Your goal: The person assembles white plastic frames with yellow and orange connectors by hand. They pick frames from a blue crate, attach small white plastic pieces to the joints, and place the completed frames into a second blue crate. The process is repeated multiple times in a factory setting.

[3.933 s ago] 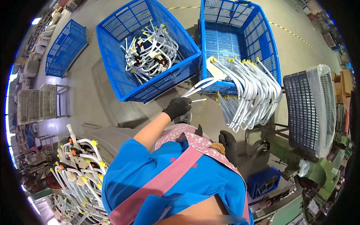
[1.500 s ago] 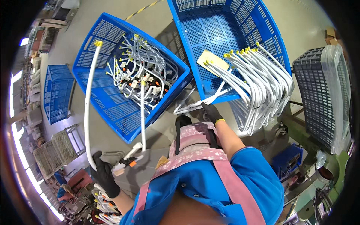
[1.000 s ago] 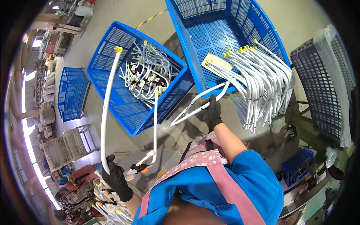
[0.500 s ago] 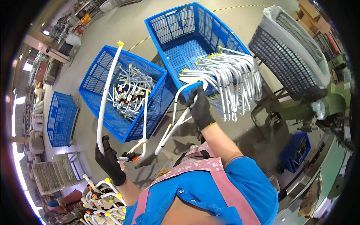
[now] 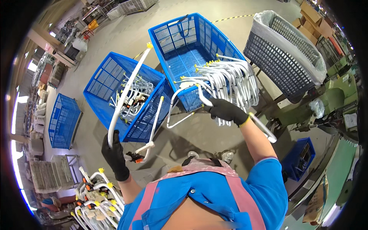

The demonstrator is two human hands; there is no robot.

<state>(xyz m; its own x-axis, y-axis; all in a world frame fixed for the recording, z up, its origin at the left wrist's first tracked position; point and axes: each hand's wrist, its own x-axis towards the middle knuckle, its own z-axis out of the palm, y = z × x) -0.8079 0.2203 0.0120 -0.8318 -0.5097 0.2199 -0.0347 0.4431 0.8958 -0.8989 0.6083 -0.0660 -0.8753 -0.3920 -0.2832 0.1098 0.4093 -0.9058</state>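
Observation:
My left hand (image 5: 115, 157), in a black glove, is closed round the lower part of a white bent tube frame (image 5: 124, 94). The frame's long leg rises to a yellow end cap, and a shorter leg stands to its right. Black and orange fittings (image 5: 136, 157) sit low on it, beside my fingers. My gloved right hand (image 5: 226, 110) grips another white bent tube (image 5: 263, 128) in front of the stacked tubes; one end sticks out past my wrist to the lower right. A thin white bent tube (image 5: 169, 115) hangs over the near edge of the larger blue crate (image 5: 191, 100).
White bent tubes (image 5: 230, 76) with yellow ends hang over that crate's side. A second blue crate (image 5: 147, 128) holds frames with fittings. More frames (image 5: 101, 195) are piled at my lower left. A grey lined basket (image 5: 276, 57) and a green machine (image 5: 341, 92) stand right.
My right hand has moved right and slightly down, and the tube in it now points to the lower right instead of the lower left. The left hand's frame has shifted right and leans more.

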